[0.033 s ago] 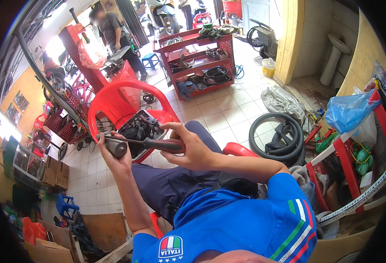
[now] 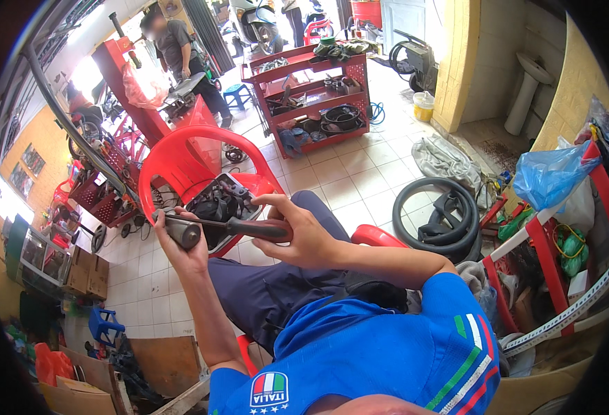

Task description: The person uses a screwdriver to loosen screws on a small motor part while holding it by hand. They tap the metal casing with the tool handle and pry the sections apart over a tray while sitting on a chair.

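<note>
My left hand (image 2: pixel 192 259) is closed around a dark grey cylindrical metal part (image 2: pixel 184 234), its rounded end facing me. In my right hand (image 2: pixel 306 242) is a screwdriver (image 2: pixel 261 229) with a black and reddish-brown handle, gripped between thumb and fingers. Its thin shaft points left to the cylindrical part; whether the tip touches it is hidden. Just beyond both hands, a black and silver mechanical assembly with cables (image 2: pixel 220 207) lies on the seat of a red plastic chair (image 2: pixel 255 158).
A red tool trolley (image 2: pixel 297 88) stands ahead with tools on its shelves. Black rubber tubes (image 2: pixel 422 243) lie on the tiled floor at right, near a red and white rack (image 2: pixel 545 259). Far left, another person (image 2: pixel 178 52) stands beside a red machine. A blue stool (image 2: pixel 104 325) sits lower left.
</note>
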A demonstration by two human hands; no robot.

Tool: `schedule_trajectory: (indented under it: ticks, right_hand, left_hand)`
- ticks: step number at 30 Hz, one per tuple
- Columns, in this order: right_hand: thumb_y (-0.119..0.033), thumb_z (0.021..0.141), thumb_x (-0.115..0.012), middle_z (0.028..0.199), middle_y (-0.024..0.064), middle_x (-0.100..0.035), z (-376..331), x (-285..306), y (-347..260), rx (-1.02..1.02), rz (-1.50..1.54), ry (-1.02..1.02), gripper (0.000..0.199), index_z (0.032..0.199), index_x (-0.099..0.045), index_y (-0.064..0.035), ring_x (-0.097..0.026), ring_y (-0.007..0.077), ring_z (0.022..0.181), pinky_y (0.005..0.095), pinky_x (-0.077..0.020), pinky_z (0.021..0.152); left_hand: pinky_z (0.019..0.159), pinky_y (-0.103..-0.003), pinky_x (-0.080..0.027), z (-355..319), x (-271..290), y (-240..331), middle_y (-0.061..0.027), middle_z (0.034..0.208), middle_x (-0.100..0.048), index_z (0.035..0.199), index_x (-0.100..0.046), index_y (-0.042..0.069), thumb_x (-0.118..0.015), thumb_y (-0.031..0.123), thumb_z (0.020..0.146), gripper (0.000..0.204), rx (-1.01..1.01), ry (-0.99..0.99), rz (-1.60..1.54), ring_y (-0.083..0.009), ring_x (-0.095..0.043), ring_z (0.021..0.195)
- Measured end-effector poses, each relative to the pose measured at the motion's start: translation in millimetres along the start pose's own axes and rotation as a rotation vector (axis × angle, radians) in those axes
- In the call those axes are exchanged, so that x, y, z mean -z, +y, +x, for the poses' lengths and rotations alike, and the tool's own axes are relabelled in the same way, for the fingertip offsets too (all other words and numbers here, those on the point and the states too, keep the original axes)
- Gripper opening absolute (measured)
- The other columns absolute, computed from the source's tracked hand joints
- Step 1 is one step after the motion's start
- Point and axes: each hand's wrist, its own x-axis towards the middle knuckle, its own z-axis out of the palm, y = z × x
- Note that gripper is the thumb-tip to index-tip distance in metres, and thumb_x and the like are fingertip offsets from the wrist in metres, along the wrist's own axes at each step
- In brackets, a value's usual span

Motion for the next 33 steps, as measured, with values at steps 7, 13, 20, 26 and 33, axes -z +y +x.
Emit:
schedule_trajectory:
  ticks: [7, 13, 20, 26, 33]
  right_hand:
    - [-0.020, 0.091, -0.070, 0.084, 0.0113, -0.062, -1.3, 3.8, 1.0, -0.221, 0.046, -0.138, 0.054, 0.136, -0.043, -0.0067, -0.070, 0.0276, 0.078, 0.0380, -0.0511, 0.068]
    - [-0.019, 0.090, -0.071, 0.085, 0.0120, -0.062, -1.6, -3.2, 11.9, 0.102, -0.117, 0.044, 0.055, 0.137, -0.044, -0.0088, -0.068, 0.0238, 0.076, 0.0377, -0.0479, 0.063]
    - [-0.025, 0.089, -0.072, 0.084, 0.0142, -0.065, -2.2, 7.8, 0.8, -0.280, 0.023, -0.201, 0.060, 0.139, -0.042, -0.0093, -0.069, 0.0308, 0.079, 0.0426, -0.0488, 0.064]
    - [-0.026, 0.097, -0.061, 0.076, 0.0157, -0.067, -4.1, -9.0, 8.8, 0.073, -0.025, 0.083, 0.049, 0.139, -0.041, -0.0091, -0.068, 0.0350, 0.068, 0.0425, -0.0508, 0.065]
    - [-0.014, 0.090, -0.071, 0.087, 0.0145, -0.067, -4.8, 1.3, -3.5, -0.233, -0.018, -0.134, 0.058, 0.139, -0.041, -0.0077, -0.067, 0.0201, 0.072, 0.0318, -0.0514, 0.070]
  left_hand:
    - [0.074, -0.029, -0.057, 2.0, 3.5, 1.9, -0.0098, 0.098, -0.056, 0.109, -0.050, 0.005, -0.077, 0.014, 0.085, 0.037, 0.015, -0.010, -0.050, -0.0191, -0.061, 0.091]
    - [0.073, -0.029, -0.056, 1.7, 2.8, 4.8, -0.0095, 0.098, -0.056, 0.108, -0.050, 0.006, -0.077, 0.015, 0.085, 0.036, 0.021, -0.011, -0.042, -0.0191, -0.061, 0.090]
    - [0.073, -0.029, -0.056, 1.7, 2.6, 3.7, -0.0091, 0.099, -0.056, 0.106, -0.051, 0.006, -0.076, 0.016, 0.086, 0.034, 0.000, -0.006, -0.056, -0.0193, -0.061, 0.091]
    - [0.073, -0.029, -0.056, 3.4, 4.7, 6.4, -0.0088, 0.098, -0.056, 0.108, -0.051, 0.007, -0.078, 0.019, 0.085, 0.037, 0.004, -0.029, -0.048, -0.0189, -0.061, 0.090]
    - [0.073, -0.028, -0.056, 2.4, 4.4, 6.5, -0.0094, 0.098, -0.056, 0.109, -0.049, 0.006, -0.075, 0.018, 0.087, 0.036, 0.005, -0.025, -0.066, -0.0191, -0.060, 0.092]
